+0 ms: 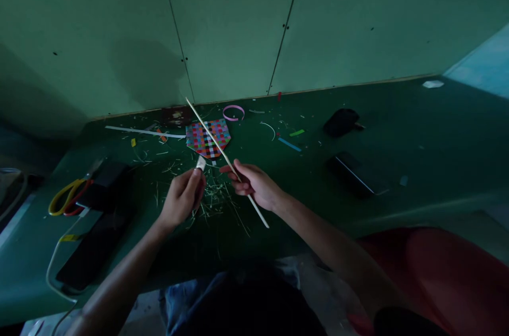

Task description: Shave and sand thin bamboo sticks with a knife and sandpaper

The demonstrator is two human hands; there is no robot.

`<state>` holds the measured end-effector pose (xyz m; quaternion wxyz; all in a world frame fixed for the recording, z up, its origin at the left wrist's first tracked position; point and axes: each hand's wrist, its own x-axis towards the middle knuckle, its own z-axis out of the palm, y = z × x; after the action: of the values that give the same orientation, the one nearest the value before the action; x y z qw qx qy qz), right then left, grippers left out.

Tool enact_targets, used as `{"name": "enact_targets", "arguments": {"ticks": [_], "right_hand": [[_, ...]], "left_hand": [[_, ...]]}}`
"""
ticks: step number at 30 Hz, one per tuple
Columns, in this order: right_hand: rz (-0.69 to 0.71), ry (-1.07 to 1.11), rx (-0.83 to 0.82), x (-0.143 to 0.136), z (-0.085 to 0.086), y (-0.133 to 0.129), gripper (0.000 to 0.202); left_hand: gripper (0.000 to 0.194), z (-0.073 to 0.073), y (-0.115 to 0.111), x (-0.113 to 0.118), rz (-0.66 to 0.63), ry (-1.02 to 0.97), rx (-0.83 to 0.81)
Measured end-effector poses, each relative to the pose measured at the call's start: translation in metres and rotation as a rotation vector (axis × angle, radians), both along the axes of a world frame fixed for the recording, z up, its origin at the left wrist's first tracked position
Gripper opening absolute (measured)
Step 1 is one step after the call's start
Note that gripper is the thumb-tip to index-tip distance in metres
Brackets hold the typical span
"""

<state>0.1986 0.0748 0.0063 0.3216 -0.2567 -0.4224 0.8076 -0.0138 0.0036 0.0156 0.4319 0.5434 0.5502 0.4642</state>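
A long, thin pale stick [217,141] runs slantwise through my right hand [254,183], its far end reaching over the woven piece and its near end sticking out below my palm. My fingers are closed round it. My left hand [182,195] is closed on a small flat pale piece [201,163], pinched under the thumb; most of it is hidden in the fist. Behind the stick lies a colourful checked woven piece [199,137] with a pointed lower edge. Fine straw-like shavings [212,195] are scattered on the green table between and below my hands.
Yellow- and red-handled scissors [66,197] and dark objects with a white cable [51,264] lie at left. At right are a black pouch-like item [342,122] and a dark phone-like slab [353,173]. A pink curled strip [234,112] and coloured scraps lie near the wall.
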Motion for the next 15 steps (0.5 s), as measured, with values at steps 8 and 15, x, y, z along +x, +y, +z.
{"name": "enact_targets", "arguments": {"ticks": [8,15], "right_hand": [[-0.002,-0.004,0.039,-0.0035,0.0034,-0.0064,0.026],[0.037,0.007,0.028,-0.0026,0.0040,-0.0067,0.031]], "left_hand": [[0.049,-0.0058,-0.0043,0.0092,-0.083,0.046,-0.033],[0.048,-0.0062,-0.0041,0.0089,-0.120,0.074,-0.034]]}}
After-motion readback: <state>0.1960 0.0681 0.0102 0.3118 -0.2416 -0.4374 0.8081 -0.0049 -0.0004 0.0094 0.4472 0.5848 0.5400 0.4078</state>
